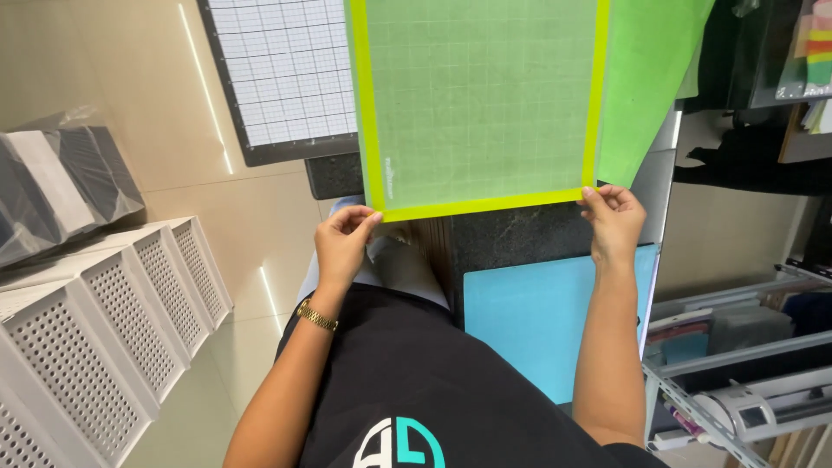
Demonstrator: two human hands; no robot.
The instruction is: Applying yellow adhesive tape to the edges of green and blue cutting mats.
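nearest the camera is the person's black shirt (pixel 433 381) with a teal and white emblem low on the front, and both bare forearms reach away from it. a gold watch (pixel 316 315) sits on the left wrist. the left hand (pixel 342 245) pinches the near left corner of a green cutting mat (pixel 478 100), thumb on top of its bright yellow-green border. the right hand (pixel 614 224) grips the near right corner the same way, fingers closed on the edge. the mat is held out flat in front of the person, its near edge running between the two hands, its pale grid face up. beneath it lies a dark desk (pixel 520 236), and on the desk, just below the right forearm, a light blue mat (pixel 537 321). a loose green sheet (pixel 646 82) shows beside the held mat on the right. a white gridded mat with a dark border (pixel 282 74) lies further left, partly under the green one. white perforated bins (pixel 104 321) stand on the tiled floor at left. a metal rack (pixel 737 347) holds a white machine at right.
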